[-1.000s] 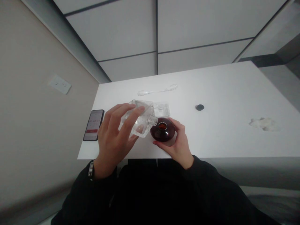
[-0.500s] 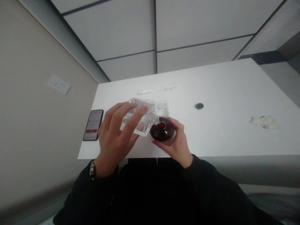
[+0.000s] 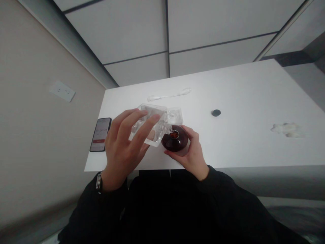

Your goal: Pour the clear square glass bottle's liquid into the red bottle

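Observation:
A clear square glass bottle lies tilted on its side in the grasp of my left hand, its threaded neck pointing right. That neck reaches to the open mouth of a round, dark brown bottle. My right hand wraps round the brown bottle from the right and keeps it upright. Just behind the two bottles sits a clear square stopper or dish-like piece on the table. Whether liquid runs between the bottles is too fine to make out.
On the white table a clear plastic dropper-like stick lies at the back. A small dark round cap is right of centre, and a crumpled whitish wad farther right. A phone lies by the left edge.
The clear bottle's neck has come slightly farther over the brown bottle's mouth. Both hands keep their hold, and the whole view has shifted a little.

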A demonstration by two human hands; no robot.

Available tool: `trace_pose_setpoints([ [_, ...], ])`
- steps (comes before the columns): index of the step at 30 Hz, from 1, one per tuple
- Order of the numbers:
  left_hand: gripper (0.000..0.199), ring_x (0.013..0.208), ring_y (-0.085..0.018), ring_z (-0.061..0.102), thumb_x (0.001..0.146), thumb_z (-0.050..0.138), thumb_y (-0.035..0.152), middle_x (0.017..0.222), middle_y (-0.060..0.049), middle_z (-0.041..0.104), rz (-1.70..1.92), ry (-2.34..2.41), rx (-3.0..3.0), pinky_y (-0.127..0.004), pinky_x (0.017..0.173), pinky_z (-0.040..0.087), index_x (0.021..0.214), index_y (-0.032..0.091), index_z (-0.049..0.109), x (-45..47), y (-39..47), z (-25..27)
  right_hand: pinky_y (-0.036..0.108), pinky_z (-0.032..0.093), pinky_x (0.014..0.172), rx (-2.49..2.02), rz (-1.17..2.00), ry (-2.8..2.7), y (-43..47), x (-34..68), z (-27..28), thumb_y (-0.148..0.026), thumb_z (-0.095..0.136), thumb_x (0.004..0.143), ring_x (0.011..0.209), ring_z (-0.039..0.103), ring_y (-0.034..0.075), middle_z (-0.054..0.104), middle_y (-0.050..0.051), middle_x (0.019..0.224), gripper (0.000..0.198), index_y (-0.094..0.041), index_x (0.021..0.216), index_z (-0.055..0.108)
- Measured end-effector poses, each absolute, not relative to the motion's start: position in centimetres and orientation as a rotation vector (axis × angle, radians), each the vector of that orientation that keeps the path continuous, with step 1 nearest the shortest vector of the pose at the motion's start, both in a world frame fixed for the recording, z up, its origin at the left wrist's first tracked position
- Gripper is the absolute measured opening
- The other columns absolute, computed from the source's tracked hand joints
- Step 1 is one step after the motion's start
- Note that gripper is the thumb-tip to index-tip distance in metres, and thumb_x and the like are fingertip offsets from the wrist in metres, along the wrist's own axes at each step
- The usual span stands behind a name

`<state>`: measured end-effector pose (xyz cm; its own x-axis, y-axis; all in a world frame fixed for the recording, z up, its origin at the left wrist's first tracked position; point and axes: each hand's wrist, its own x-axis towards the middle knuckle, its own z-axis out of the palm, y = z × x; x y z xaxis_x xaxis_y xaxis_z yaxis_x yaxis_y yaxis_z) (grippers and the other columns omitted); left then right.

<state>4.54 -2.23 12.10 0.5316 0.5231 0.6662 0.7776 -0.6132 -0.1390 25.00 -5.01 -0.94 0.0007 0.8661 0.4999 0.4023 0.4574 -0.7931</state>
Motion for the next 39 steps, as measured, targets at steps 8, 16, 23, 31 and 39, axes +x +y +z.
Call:
trace_pose_setpoints([
  [8, 0.065, 0.123, -0.030, 0.068, 0.092, 0.074, 0.014, 0.129, -0.010, 0.069, -0.790, -1.066, -2.326, -0.047, 0.103, 0.061, 0.151, 0.029, 0.050, 4.60, -2.19, 12.11, 0.057, 0.056, 0.109, -1.165, 0.545, -1.625, -5.02, 25.08, -0.97, -0.047, 0.090, 0.078, 0.131, 0.064, 0.034, 0.060, 0.014, 0.141, 0.093, -0.029, 0.152, 0.035],
  [16, 0.060, 0.123, -0.029, 0.068, 0.093, 0.073, 0.015, 0.130, -0.010, 0.069, -0.774, -1.083, -2.326, -0.047, 0.103, 0.062, 0.148, 0.029, 0.053, 4.60, -2.26, 12.17, 0.058, 0.054, 0.111, -1.158, 0.566, -1.615, -5.02, 25.07, -1.15, -0.046, 0.090, 0.078, 0.132, 0.062, 0.034, 0.059, 0.013, 0.142, 0.094, -0.030, 0.152, 0.034],
  [23, 0.056, 0.124, -0.028, 0.066, 0.093, 0.074, 0.016, 0.131, -0.009, 0.068, -0.791, -1.074, -2.329, -0.044, 0.105, 0.060, 0.144, 0.028, 0.058, 4.68, -2.21, 12.13, 0.055, 0.055, 0.109, -1.118, 0.553, -1.595, -4.96, 25.05, -1.01, -0.047, 0.087, 0.081, 0.130, 0.063, 0.032, 0.060, 0.012, 0.141, 0.090, -0.031, 0.152, 0.035],
  [31, 0.059, 0.122, -0.030, 0.068, 0.092, 0.074, 0.016, 0.130, -0.010, 0.069, -0.800, -1.081, -2.337, -0.049, 0.104, 0.061, 0.147, 0.029, 0.055, 4.60, -2.23, 12.09, 0.058, 0.054, 0.110, -1.153, 0.553, -1.621, -5.02, 25.10, -1.20, -0.044, 0.089, 0.078, 0.132, 0.062, 0.033, 0.059, 0.013, 0.142, 0.094, -0.030, 0.153, 0.033],
  [39, 0.054, 0.124, -0.027, 0.066, 0.093, 0.073, 0.016, 0.132, -0.007, 0.067, -0.832, -1.108, -2.360, -0.046, 0.104, 0.060, 0.143, 0.032, 0.059, 4.65, -2.24, 12.12, 0.057, 0.056, 0.108, -1.126, 0.530, -1.625, -4.92, 25.14, -1.06, -0.047, 0.087, 0.082, 0.131, 0.063, 0.032, 0.059, 0.013, 0.141, 0.092, -0.030, 0.153, 0.033],
])
